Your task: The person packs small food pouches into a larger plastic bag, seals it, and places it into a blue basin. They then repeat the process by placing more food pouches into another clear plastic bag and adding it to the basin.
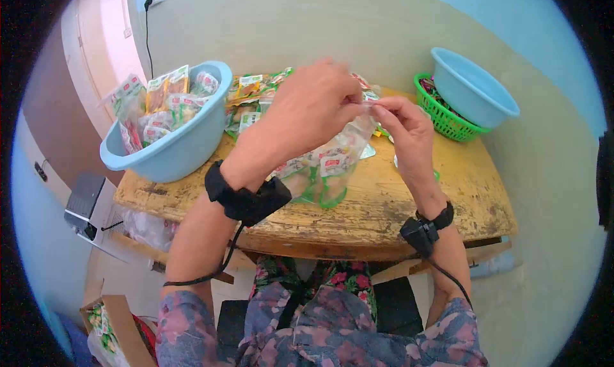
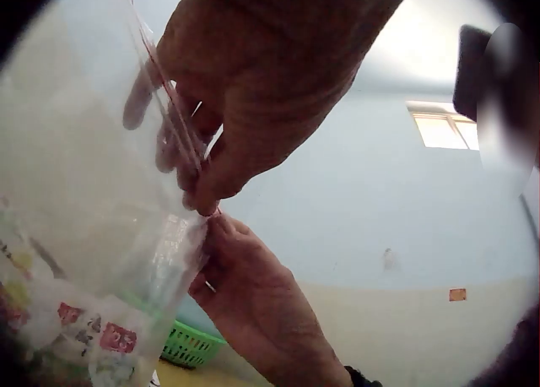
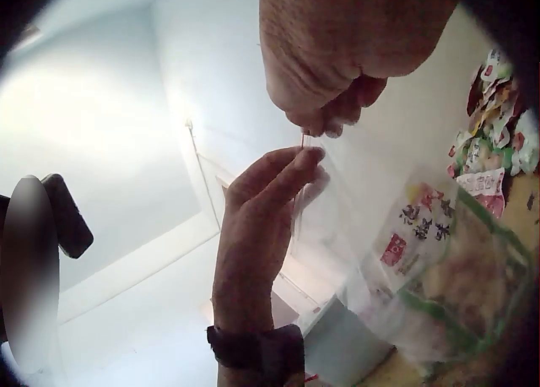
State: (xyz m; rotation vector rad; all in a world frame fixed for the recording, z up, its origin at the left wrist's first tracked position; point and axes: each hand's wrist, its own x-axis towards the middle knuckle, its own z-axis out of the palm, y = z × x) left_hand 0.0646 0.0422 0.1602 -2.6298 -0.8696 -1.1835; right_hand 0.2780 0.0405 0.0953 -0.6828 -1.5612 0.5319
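Observation:
A clear plastic bag (image 1: pixel 355 140) with green-edged food packets (image 1: pixel 332 175) inside hangs over the table, its top edge between both hands. My left hand (image 1: pixel 304 108) pinches the rim at its left part, fingertips partly hidden in the head view. Close beside it, my right hand (image 1: pixel 409 133) pinches the same rim between thumb and fingers. A thin red line along the bag's edge (image 2: pixel 160 75) shows in the left wrist view. In the right wrist view the packets (image 3: pixel 418 227) sit low in the bag.
On the wooden table (image 1: pixel 384 207), a blue basin (image 1: pixel 185 149) of packets stands left and more packets (image 1: pixel 249 88) lie behind the hands. At the right, another blue basin (image 1: pixel 476 85) rests on a green basket (image 1: pixel 448 120). An open carton (image 1: pixel 121 328) is at lower left.

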